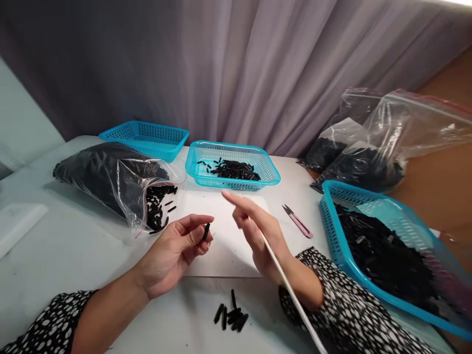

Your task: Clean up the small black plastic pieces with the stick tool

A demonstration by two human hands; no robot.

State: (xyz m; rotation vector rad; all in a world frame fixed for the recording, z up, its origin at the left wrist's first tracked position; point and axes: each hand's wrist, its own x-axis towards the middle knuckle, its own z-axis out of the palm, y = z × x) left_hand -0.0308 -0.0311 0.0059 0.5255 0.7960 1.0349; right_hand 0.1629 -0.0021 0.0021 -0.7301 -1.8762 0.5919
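My left hand (173, 253) is palm up over the table, fingers curled, pinching a small black tube piece (206, 231) at the fingertips. My right hand (258, 236) hovers just to its right with the forefinger stretched out, and a thin white stick (291, 292) runs from its palm down toward me. A small pile of black pieces (231, 316) lies on the table below both hands. A white sheet (224, 236) lies under the hands.
A clear bag of black pieces (110, 179) spills open at the left. Teal baskets stand at the back left (145, 137), the back middle (232, 169) and the right (376, 250). Pink snips (298, 222) lie near the right basket. More bags (368, 142) sit behind.
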